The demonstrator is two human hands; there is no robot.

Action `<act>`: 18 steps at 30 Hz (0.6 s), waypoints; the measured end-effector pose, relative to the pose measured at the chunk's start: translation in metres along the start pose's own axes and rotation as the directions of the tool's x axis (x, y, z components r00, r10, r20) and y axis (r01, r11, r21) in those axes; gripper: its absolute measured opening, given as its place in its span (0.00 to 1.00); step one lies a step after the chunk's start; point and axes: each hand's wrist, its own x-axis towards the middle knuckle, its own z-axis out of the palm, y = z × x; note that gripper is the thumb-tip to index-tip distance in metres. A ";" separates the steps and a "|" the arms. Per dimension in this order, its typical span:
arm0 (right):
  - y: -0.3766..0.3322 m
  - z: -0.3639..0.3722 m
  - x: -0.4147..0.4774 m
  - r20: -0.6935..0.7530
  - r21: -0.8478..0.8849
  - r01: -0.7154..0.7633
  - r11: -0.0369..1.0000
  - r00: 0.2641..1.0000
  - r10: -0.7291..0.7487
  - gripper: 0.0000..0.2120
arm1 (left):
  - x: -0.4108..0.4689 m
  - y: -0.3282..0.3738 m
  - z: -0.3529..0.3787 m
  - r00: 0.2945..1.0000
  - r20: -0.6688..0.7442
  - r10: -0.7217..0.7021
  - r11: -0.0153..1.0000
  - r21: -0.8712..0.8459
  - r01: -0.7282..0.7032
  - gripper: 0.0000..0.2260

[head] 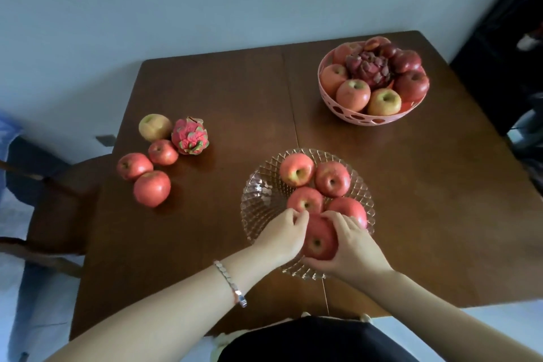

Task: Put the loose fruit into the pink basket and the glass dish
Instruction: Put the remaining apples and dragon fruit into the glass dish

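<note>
1. The pink basket (349, 116) at the far right of the bench (241, 91) is seen heaped with apples around a dark dragon fruit (368, 69); it is judged full, or close to it.
2. Four apples are counted lying in the glass dish (258, 194) near the front edge of the bench, and a fifth apple (318, 239) is held at its near side.
3. That fifth apple is clasped from both sides: the left hand (282, 236) is closed on its left flank and the right hand (349, 250) is wrapped around its right and underside. Whether it already rests on the glass cannot be told.
4. Five pieces are left loose at the left of the bench, well apart from both containers: a yellowish apple (154, 126), a pink dragon fruit (189, 136) just beside it, and three red apples (151, 188) in front of them.
5. The task is judged a good way past half done; the held apple has yet to be released, and the loose group is untouched.
</note>
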 end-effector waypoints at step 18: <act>0.016 0.030 0.005 -0.009 -0.429 0.205 0.880 0.973 -0.231 0.39 | 0.024 -0.030 0.003 0.982 -0.043 0.182 0.976 0.133 -0.175 0.24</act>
